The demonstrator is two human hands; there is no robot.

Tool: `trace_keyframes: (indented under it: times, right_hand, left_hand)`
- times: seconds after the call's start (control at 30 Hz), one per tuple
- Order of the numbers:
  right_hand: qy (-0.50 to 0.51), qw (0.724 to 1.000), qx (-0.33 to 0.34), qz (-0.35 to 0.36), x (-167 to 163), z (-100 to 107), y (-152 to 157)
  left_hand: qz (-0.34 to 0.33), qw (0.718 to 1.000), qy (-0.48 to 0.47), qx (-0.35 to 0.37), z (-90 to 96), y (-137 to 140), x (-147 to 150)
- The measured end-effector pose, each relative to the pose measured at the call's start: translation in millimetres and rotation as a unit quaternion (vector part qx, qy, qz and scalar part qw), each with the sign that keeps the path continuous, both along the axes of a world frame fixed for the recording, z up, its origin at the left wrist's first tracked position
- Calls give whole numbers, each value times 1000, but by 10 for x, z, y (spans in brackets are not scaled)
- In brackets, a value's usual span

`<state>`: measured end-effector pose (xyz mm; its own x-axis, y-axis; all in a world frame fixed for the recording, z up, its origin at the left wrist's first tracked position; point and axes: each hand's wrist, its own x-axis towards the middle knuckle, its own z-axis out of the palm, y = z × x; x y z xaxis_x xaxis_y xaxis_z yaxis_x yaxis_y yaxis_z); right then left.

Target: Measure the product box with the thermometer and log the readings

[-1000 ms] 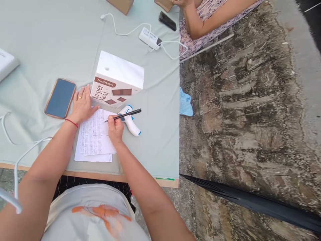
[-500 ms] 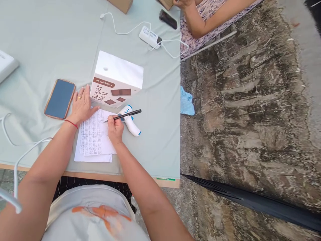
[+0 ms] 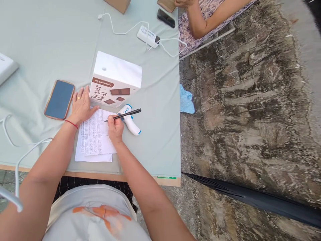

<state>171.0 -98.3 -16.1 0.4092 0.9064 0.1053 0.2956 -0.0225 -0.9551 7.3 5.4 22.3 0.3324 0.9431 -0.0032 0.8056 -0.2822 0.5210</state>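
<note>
My right hand (image 3: 115,129) grips a black pen (image 3: 129,114), its tip at the handwritten sheet of paper (image 3: 94,137). That sheet lies over another white sheet (image 3: 94,158). My left hand (image 3: 81,105) rests flat with fingers stretched, its thumb at the sheet's top edge and its fingertips beside a white NutriMotion Super Meal box (image 3: 116,72). To the left of that hand lies a smartphone (image 3: 60,99) with a dark screen and brown case. A white and blue infrared thermometer (image 3: 131,124) lies just right of my right hand, partly behind the pen.
A power bank (image 3: 147,36) with a white cable (image 3: 130,30) lies farther back, near a black object (image 3: 166,18). Another person's arm (image 3: 198,21) is at the far right corner, by a brown box. A white device (image 3: 6,68) stands at the left edge. A grey cable (image 3: 17,174) crosses near my left arm.
The view has shifted very slightly. Both hands, the pen and the papers stay in place. The other person's hand and the brown box have come a little further into view.
</note>
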Motion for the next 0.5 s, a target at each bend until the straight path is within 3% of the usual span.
trace_keyframes:
  times: [0.13,0.5]
  right_hand:
    - [-3,1000,-2,3,4,5,3]
    - [12,1000,-12,-4,10,-69,10]
  left_hand:
    - [10,1000,22,-13,59,-15,25]
    - [5,1000,-23,19,-50,18,-20]
